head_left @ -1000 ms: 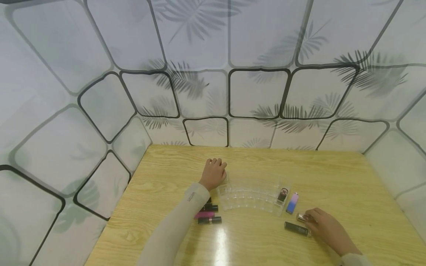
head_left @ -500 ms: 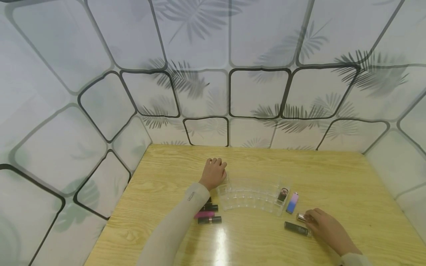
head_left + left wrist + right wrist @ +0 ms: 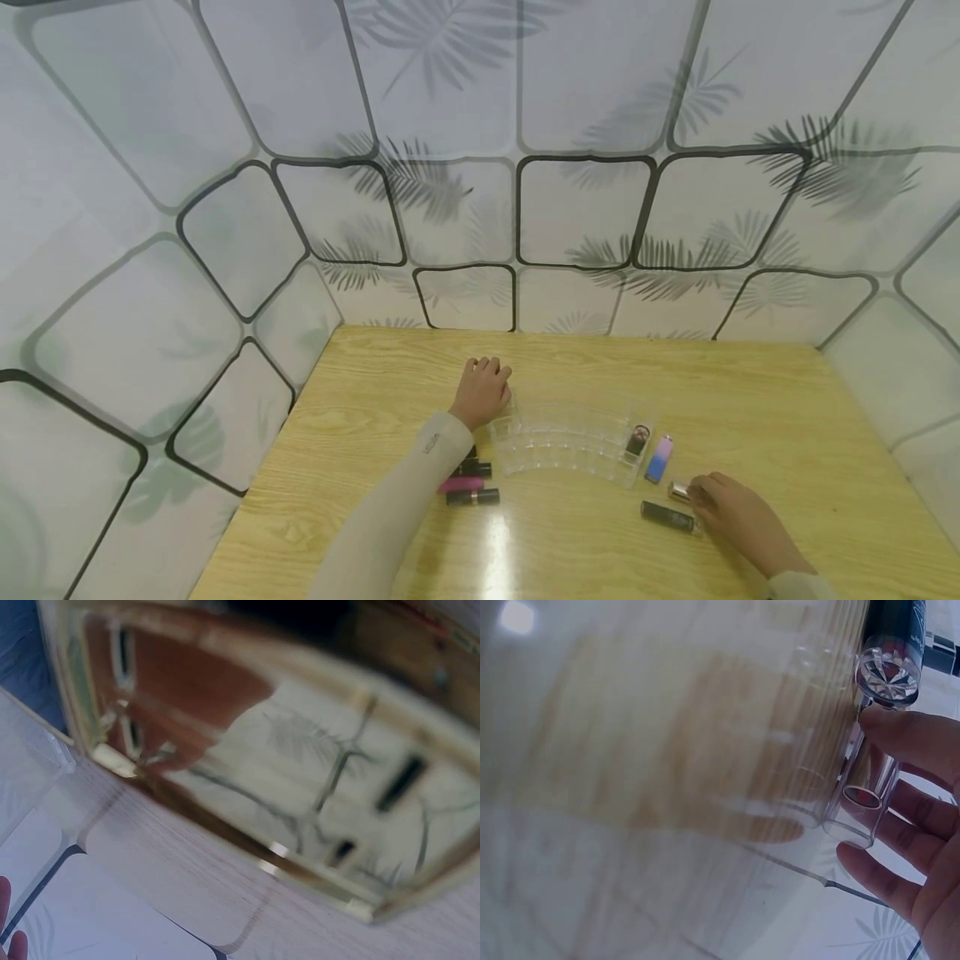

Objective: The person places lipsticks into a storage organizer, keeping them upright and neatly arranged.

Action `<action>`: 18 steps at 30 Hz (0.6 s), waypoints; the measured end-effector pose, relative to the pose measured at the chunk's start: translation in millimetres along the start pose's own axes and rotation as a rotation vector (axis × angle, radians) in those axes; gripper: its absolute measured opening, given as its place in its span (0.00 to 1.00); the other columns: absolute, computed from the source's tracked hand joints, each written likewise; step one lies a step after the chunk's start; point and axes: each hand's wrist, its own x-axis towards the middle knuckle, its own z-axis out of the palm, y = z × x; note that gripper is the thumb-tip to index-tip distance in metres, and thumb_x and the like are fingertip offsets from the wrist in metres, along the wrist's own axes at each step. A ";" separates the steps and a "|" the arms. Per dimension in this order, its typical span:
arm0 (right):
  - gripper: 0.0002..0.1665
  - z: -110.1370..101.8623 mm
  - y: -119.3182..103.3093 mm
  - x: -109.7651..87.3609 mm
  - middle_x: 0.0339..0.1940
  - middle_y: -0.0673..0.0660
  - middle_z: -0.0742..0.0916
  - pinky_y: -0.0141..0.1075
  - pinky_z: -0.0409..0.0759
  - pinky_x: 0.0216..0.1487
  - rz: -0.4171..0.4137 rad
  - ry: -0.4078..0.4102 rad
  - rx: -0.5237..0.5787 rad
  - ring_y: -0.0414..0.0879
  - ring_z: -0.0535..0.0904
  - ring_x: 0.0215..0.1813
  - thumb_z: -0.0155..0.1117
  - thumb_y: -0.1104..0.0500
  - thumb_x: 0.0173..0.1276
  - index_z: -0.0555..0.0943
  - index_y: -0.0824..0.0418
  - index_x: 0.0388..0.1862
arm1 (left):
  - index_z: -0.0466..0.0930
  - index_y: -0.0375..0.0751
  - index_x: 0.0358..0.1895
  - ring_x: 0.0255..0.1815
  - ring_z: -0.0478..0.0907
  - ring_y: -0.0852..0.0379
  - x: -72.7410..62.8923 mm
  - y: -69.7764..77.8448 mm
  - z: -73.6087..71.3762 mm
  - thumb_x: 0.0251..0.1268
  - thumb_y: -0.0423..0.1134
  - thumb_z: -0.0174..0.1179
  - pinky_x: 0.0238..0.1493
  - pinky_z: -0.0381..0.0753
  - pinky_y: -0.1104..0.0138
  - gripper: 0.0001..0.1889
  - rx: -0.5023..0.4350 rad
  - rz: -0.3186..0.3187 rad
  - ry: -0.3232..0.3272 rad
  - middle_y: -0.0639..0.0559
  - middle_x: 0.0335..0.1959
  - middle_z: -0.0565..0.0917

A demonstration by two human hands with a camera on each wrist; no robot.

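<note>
My left hand (image 3: 482,393) lies at the left end of a clear, curved, tiered lipstick organizer (image 3: 562,442), its fingers bent; whether they touch it I cannot tell. Only some fingertips (image 3: 16,946) appear in the left wrist view. My right hand (image 3: 731,508) holds a clear-ended lipstick tube (image 3: 678,491) lying on the table, the thumb and fingers about it; in the right wrist view a ring shows inside this clear tube (image 3: 862,796). Close by lies a dark lipstick tube (image 3: 666,515) with a faceted clear end (image 3: 889,675). One dark lipstick (image 3: 637,439) stands in the organizer's right end.
A pink-and-blue tube (image 3: 659,459) lies right of the organizer. Under my left forearm are several black tubes (image 3: 474,497) and a magenta one (image 3: 461,484). A blurred, shiny gold-edged shape (image 3: 300,765) fills the left wrist view. Patterned walls (image 3: 585,208) enclose the wooden table (image 3: 570,542).
Almost nothing moves. My right hand shifts very slightly at the clear-ended tube; the left hand and the other tubes stay in place.
</note>
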 end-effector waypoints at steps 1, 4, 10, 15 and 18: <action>0.15 -0.2 -0.2 0.2 0.29 0.47 0.83 0.40 0.82 0.37 -0.002 -0.002 0.001 0.43 0.80 0.31 0.73 0.61 0.46 0.82 0.58 0.35 | 0.77 0.48 0.40 0.37 0.76 0.54 -0.1 0.0 -0.1 0.64 0.41 0.49 0.48 0.74 0.58 0.08 0.001 0.001 0.001 0.52 0.33 0.78; 0.15 -0.5 -1.2 0.6 0.28 0.47 0.83 0.39 0.81 0.36 -0.009 0.001 -0.009 0.43 0.80 0.30 0.74 0.61 0.46 0.82 0.57 0.34 | 0.77 0.48 0.40 0.37 0.76 0.54 -0.1 -0.1 0.0 0.64 0.41 0.49 0.48 0.74 0.58 0.08 -0.002 0.004 0.006 0.52 0.33 0.78; 0.14 -0.7 -2.8 1.9 0.26 0.46 0.81 0.38 0.81 0.34 -0.006 -0.005 -0.020 0.41 0.79 0.29 0.74 0.61 0.46 0.81 0.56 0.33 | 0.77 0.47 0.40 0.37 0.76 0.54 0.1 -0.4 0.4 0.64 0.41 0.49 0.48 0.74 0.58 0.08 -0.001 0.004 0.004 0.52 0.33 0.78; 0.12 -0.3 -2.6 3.4 0.25 0.45 0.80 0.36 0.80 0.33 -0.013 -0.006 -0.031 0.39 0.77 0.28 0.74 0.61 0.46 0.81 0.56 0.32 | 0.77 0.47 0.39 0.37 0.76 0.54 -0.1 -0.3 -0.3 0.64 0.41 0.49 0.48 0.74 0.58 0.08 0.005 0.005 0.002 0.52 0.34 0.78; 0.12 0.8 -1.6 4.0 0.25 0.45 0.79 0.36 0.80 0.33 -0.010 -0.017 -0.040 0.39 0.77 0.27 0.73 0.61 0.47 0.81 0.56 0.32 | 0.77 0.47 0.39 0.37 0.76 0.54 -0.1 -0.1 -0.7 0.64 0.41 0.48 0.47 0.74 0.58 0.08 0.007 0.006 0.001 0.52 0.33 0.78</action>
